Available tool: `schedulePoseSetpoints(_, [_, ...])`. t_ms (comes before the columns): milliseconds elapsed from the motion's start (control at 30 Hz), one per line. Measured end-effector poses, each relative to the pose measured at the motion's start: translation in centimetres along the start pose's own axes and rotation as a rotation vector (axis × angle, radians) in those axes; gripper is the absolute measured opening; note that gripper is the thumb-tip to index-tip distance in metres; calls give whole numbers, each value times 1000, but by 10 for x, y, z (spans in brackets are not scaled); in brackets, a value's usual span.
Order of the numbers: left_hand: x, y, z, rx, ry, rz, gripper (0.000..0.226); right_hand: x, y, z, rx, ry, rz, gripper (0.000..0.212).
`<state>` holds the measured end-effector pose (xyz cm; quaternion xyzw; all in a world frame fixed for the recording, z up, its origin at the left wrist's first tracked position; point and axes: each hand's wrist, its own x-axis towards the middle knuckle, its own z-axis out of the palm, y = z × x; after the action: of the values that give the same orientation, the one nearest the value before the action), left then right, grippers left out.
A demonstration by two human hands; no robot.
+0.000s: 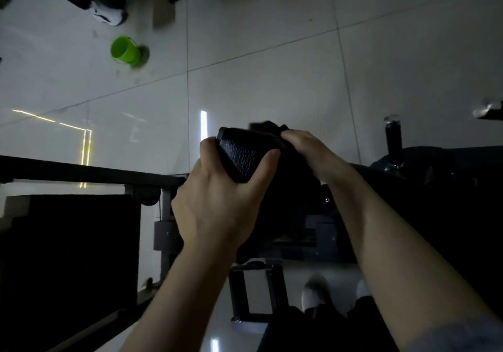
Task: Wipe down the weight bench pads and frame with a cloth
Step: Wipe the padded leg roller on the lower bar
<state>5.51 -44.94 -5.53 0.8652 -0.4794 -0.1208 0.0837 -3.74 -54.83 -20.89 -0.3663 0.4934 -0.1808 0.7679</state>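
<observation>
Left of the pad [239, 158], near the frame bar [89, 168]: left hand [217, 202] clamped around the pad's near end. On the pad's right side: right hand [304, 147] closed on a dark cloth [265, 126], pressed against it. Pad's long axis pointing away toward the floor; both hands equally near.

The room I look down into is dim, and everything has a cold grey-green cast. The pale floor tiles [272, 60] carry what little light there is: a white vertical glint [203, 124] just above my hands and thin yellow streaks [84, 145] at left are reflections. Below my forearms the dark frame [81, 172] sinks into near-black shadow with no detail. The green bucket [125, 50] and the far corners are smeared with blur, and straight tile lines bow toward the edges.
</observation>
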Motion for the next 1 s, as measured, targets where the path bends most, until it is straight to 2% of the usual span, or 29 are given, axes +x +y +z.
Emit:
schedulePoseSetpoints(100, [-3, -5, 3, -34, 21, -59, 57, 24, 44, -8, 87, 23, 193, 30])
schedulePoseSetpoints(167, [-2, -5, 3, -43, 35, -64, 56, 29, 75, -7, 181, 52, 236, 38])
schedulePoseSetpoints(233, [-3, -2, 3, -55, 39, -66, 56, 17, 92, 0, 378, 116, 237, 46])
schedulePoseSetpoints(367, [-4, 2, 1, -86, 10, -155, 59, -34, 137, 31, 561, 189, 273, 30])
schedulePoseSetpoints(400, [-5, 3, -1, -109, -1, -188, 62, -49, 150, 45, 585, 158, 248, 31])
schedulePoseSetpoints(467, [-7, 4, -2, -152, -15, -258, 62, -71, 163, 65, 593, 137, 231, 56])
schedulePoseSetpoints(500, [-9, 4, -2, -169, -19, -287, 62, -71, 164, 69, 602, 154, 231, 60])
schedulePoseSetpoints(567, [-14, 2, 1, -190, -13, -333, 66, -64, 150, 61, 609, 209, 198, 32])
schedulePoseSetpoints(600, [-17, 1, 2, -204, 0, -349, 67, -53, 143, 50, 600, 222, 225, 26])
schedulePoseSetpoints(667, [-21, -1, 4, -258, 40, -376, 68, -27, 119, 27, 589, 236, 288, 32])
schedulePoseSetpoints(733, [-22, -3, 8, -302, 59, -400, 65, -2, 103, 12, 578, 166, 285, 39])
schedulePoseSetpoints(833, [-22, -2, 9, -301, 73, -413, 65, -4, 103, 15, 484, 117, 336, 61])
schedulePoseSetpoints(933, [-22, 2, 8, -278, 75, -417, 66, -40, 120, 29, 571, 134, 401, 56])
schedulePoseSetpoints(1000, [-22, 5, 7, -270, 72, -425, 66, -66, 137, 43, 572, 206, 427, 50])
